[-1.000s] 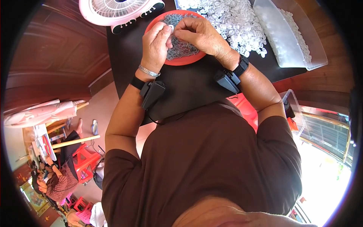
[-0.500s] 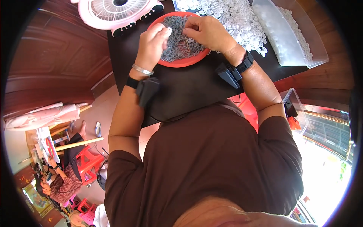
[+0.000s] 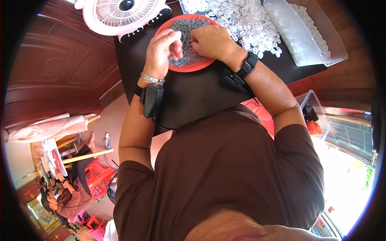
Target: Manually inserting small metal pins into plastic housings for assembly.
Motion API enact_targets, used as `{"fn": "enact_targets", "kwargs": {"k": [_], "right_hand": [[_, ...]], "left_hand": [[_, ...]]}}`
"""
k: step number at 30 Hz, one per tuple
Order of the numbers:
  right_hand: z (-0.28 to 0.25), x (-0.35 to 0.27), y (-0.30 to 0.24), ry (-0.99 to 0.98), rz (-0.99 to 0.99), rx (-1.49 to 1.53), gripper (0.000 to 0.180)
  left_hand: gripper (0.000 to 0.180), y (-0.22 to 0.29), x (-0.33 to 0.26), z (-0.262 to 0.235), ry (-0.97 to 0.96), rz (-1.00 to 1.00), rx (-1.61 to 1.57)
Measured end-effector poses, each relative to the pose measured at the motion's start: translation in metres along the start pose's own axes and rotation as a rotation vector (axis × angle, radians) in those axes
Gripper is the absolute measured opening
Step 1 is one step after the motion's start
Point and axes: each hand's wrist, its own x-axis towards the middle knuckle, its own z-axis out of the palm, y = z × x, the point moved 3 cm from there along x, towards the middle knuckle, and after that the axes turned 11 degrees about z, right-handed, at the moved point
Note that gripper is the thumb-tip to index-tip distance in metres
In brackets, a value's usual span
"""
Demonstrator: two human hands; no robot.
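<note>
A round red tray [image 3: 188,69] full of small grey screw-like pieces [image 3: 185,26] rests on the black table. Above its left side, my left hand [image 3: 160,51] pinches a small white plastic piece [image 3: 178,36] between thumb and forefinger; the other fingers are curled loosely. My right hand [image 3: 214,43] is over the tray's right side, fingers bent down at the grey pieces. Its fingertips are closed together, and whatever they hold is hidden behind the hand.
A heap of white plastic pieces [image 3: 253,26] spreads behind and right of the tray. Farther right lies a clear plastic bin [image 3: 295,38] with more inside. A pink fan [image 3: 122,16] stands at the back left. Another person [image 3: 72,199] sits at the far lower left.
My right hand has moved slightly left and turned down toward the grey pieces, hiding its fingertips. My left hand has turned a little, its lower fingers looser, still pinching the white piece.
</note>
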Motion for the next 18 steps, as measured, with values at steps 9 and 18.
{"fn": "enact_targets", "kwargs": {"k": [9, 18], "right_hand": [[-0.005, 0.003, -0.009, -0.139, 0.098, -0.051, 0.021], [0.002, 0.004, 0.006, 0.059, 0.027, 0.275, 0.016]], "left_hand": [[0.021, -0.007, 0.002, 0.000, -0.016, -0.047, -0.194], [0.023, -0.001, 0.002, -0.007, 0.011, 0.020, -0.100]]}}
